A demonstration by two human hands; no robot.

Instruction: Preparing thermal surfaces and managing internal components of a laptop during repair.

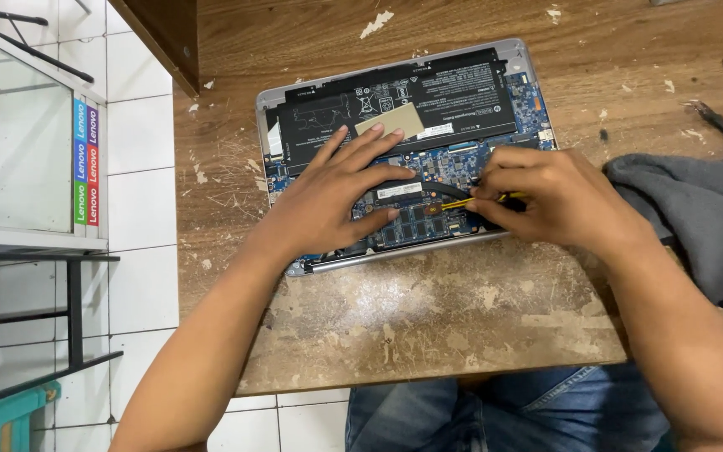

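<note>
1. Worn wood makes up our tabletop, with pale scratches and chipped spots all over it.
2. On it lies an open laptop, bottom cover off, so we see its black battery and blue board.
3. Our left hand lies flat on the board, fingers spread wide, pressing the laptop down.
4. Our right hand has its fingers pinched together on a thin yellow tool, with the tip down on the board.
5. To do this well, we think we should keep the left hand firm so the laptop does not slide, and move the tool slowly and gently so it does not slip onto the tiny parts.
6. A grey cloth sits just right of the laptop, and a dark tool lies farther back.
7. White floor tiles and a glass cabinet are on the left.
</note>
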